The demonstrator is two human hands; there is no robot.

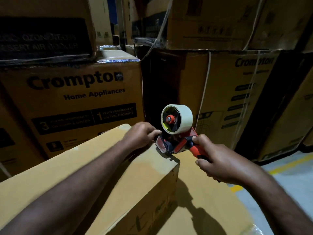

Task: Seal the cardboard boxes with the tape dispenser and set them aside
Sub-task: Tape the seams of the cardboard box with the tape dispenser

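A plain brown cardboard box [94, 170] lies in front of me, its top slanting away to the left. A red tape dispenser [176, 143] with a pale roll of tape [182, 118] sits with its front end on the box's far right corner. My right hand [218, 161] grips the dispenser's red handle. My left hand [141, 135] rests on the box's far edge, its fingers touching the dispenser's front end. A second, lower cardboard box [208, 197] lies to the right, under the dispenser's shadow.
Large printed cardboard cartons [76, 99] are stacked close behind and to the left. More cartons [233, 85] tied with white cord stand behind on the right. A dark gap [157, 85] runs between them. Grey floor [291, 173] with a yellow line shows at the right.
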